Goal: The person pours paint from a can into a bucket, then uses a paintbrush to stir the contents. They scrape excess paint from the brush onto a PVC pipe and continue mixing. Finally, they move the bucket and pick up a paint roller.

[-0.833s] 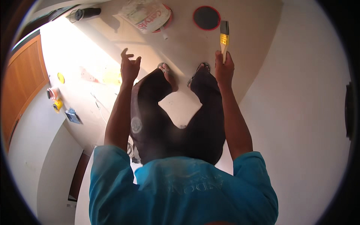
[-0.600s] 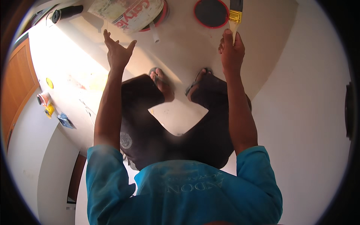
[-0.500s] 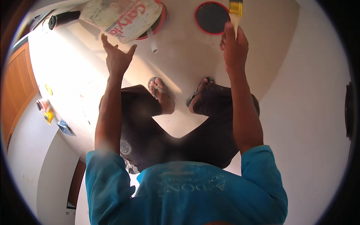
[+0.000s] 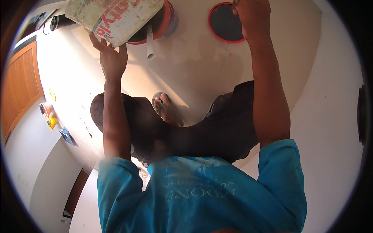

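Observation:
My left hand (image 4: 112,62) is raised at the lower edge of a stained white printed container piece (image 4: 114,17), fingers apart; contact with it is hard to make out. That piece lies tilted over a red-rimmed bucket (image 4: 167,31) with a dark inside and a white pipe (image 4: 150,48) sticking out. My right hand (image 4: 252,21) is closed at the top edge, beside a round red-rimmed dark disc (image 4: 222,23); the paintbrush seen in its grip earlier is now beyond the frame or hidden.
A black cylinder (image 4: 62,22) lies at upper left. Farther left are a wooden door (image 4: 21,77), a yellow item (image 4: 51,122) and a blue item (image 4: 67,136). A pale wall (image 4: 322,147) curves down the right. My sandalled foot (image 4: 165,108) is on the floor.
Both hands have moved up in the picture, the right carrying the brush out of sight, the left reaching the white piece. My knees are more bent, hiding my right foot.

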### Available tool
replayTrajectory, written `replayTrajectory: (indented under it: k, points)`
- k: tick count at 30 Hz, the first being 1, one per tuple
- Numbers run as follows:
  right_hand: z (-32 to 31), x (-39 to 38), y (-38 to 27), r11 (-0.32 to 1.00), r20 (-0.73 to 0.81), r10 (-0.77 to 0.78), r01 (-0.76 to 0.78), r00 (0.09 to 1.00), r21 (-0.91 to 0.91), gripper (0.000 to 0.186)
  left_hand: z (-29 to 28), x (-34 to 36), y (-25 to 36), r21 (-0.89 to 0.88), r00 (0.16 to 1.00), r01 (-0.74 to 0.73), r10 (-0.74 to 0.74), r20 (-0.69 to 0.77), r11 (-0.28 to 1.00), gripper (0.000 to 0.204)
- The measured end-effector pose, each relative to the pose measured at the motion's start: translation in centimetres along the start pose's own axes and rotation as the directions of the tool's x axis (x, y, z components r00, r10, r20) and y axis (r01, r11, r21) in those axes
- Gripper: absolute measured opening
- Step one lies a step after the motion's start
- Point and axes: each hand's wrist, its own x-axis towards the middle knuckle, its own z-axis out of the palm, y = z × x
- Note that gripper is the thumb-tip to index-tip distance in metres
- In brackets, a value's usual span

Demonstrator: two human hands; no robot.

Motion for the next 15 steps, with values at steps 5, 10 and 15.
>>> replayTrajectory:
  k: [5, 10, 15]
  points:
    - [-0.3, 0.4, -0.1, 0.998, -0.001, -0.032, 0.032, 0.999, 0.046, 0.036, -0.6, 1.0, 0.6, 0.090, 0.997, 0.074, -0.075, 0.011, 0.993, 0.099]
    - [-0.2, 0.3, -0.3, 0.993, 0.001, -0.103, 0.103, 0.995, -0.060, 0.031, -2.5, 2.0, 0.4, 0.050, 0.976, 0.215, -0.214, -0.030, 0.975, 0.089]
    - [0.0, 0.0, 0.0, 0.971, -0.045, -0.171, 0.161, 0.984, -0.174, 0.025, -3.3, 2.7, 0.3, -0.051, 0.973, 0.229, -0.230, -0.028, 0.972, 0.086]
